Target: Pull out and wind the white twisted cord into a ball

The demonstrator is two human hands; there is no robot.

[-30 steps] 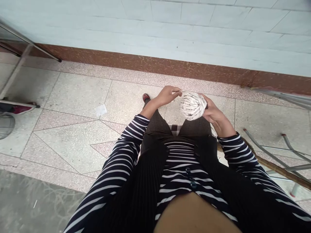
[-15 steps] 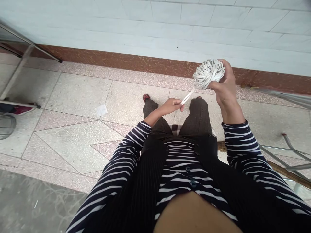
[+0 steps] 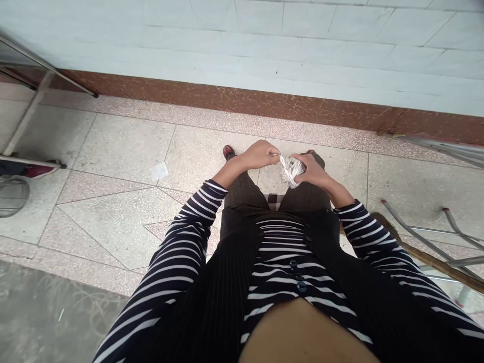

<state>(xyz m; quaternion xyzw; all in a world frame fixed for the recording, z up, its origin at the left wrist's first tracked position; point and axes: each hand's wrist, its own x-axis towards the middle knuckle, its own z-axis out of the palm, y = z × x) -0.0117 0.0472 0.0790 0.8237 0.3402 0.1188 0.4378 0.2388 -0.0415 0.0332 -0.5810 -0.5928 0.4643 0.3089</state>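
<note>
I sit and look down at my lap, with both hands out over my knees. A ball of white cord [image 3: 289,169] sits in my right hand [image 3: 312,170], whose fingers curl over its top and hide most of it. My left hand [image 3: 259,154] pinches the loose end of the cord just left of the ball. The two hands are almost touching. Striped sleeves cover both forearms.
A tiled floor runs to a pale wall with a brown skirting [image 3: 242,103]. A scrap of white paper [image 3: 159,172] lies on the floor to the left. Metal frame legs [image 3: 423,232] and a wooden stick [image 3: 434,262] stand at right, and another metal frame [image 3: 26,113] at far left.
My right hand, raised high with the ball half a second ago, has come back down to my knees beside the left hand. The stretch of cord between the hands is short again.
</note>
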